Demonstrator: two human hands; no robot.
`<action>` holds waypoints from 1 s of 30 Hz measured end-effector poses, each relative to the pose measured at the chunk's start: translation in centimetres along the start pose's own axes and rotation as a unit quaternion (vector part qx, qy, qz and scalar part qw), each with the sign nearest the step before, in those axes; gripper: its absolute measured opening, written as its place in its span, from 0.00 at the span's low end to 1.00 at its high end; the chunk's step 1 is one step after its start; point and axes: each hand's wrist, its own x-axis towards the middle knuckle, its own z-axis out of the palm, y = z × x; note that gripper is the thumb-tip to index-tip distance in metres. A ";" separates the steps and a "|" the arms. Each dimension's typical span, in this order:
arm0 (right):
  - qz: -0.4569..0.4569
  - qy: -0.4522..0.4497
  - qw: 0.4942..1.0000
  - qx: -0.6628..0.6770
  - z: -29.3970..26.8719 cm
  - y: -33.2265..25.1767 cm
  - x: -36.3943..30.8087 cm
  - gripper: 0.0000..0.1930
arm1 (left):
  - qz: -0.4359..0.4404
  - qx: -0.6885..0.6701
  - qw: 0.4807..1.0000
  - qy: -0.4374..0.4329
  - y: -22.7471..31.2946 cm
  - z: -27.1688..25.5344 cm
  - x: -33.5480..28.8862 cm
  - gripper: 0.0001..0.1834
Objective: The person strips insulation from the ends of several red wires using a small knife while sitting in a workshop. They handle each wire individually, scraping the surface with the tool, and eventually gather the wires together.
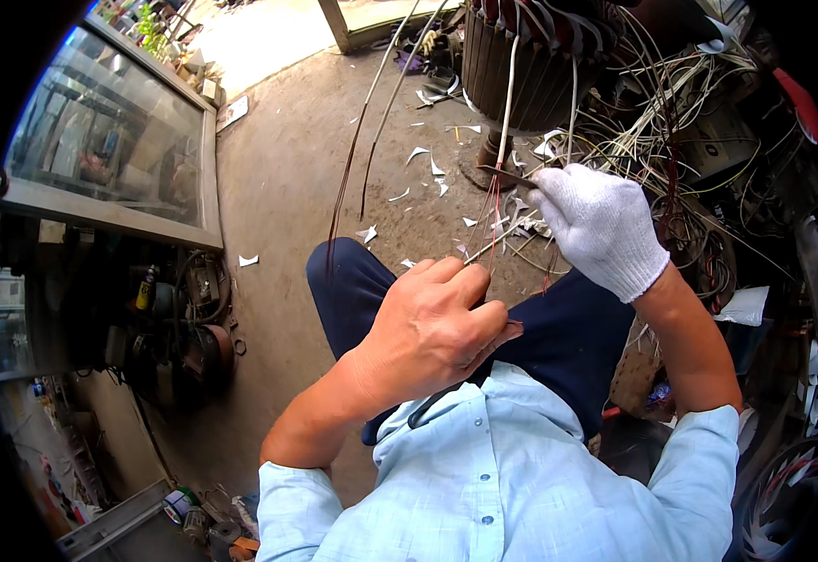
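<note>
My bare left hand is closed around the lower ends of thin reddish wires, above my lap. These wires come out of a white sleeve that hangs from a dark, ribbed motor core with windings at its top. My right hand, in a white knitted glove, grips a thin dark blade. The blade's tip lies against the wires just below the sleeve. The blade's handle end is hidden in the glove. Another white sleeve hangs beside the first.
Two more sleeved leads dangle left of the core. White scraps litter the concrete floor. Tangled wires are heaped at the right. A glass-fronted cabinet and dark machine parts stand at the left.
</note>
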 end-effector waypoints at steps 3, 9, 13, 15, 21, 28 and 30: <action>-0.070 -0.078 0.994 0.037 -1.4 -2.8 -1.2 0.04 | 0.011 0.103 0.994 -0.028 0.9 0.0 -0.1 0.16; -0.047 -0.029 0.995 -0.082 -0.9 0.5 1.6 0.09 | 0.044 0.228 0.967 -0.108 1.6 -0.7 0.2 0.09; -0.125 -0.183 0.975 -0.018 -2.5 -3.1 -0.1 0.03 | 0.065 0.286 0.947 -0.135 1.4 0.1 -0.2 0.07; -0.094 -0.136 0.985 -0.053 -1.5 -1.0 1.4 0.05 | 0.061 0.279 0.949 -0.136 1.4 -0.1 -0.2 0.07; -0.080 -0.053 0.990 0.103 0.0 -2.1 -1.1 0.09 | -0.014 0.074 0.997 -0.025 0.6 -0.7 -0.7 0.08; 0.083 0.134 0.957 0.243 5.2 -0.6 -0.5 0.07 | -0.197 -0.431 0.870 0.134 0.6 2.5 -3.8 0.22; -0.002 0.073 0.956 0.285 3.5 -3.8 -2.3 0.08 | -0.214 -0.478 0.835 0.171 0.4 3.2 -4.8 0.22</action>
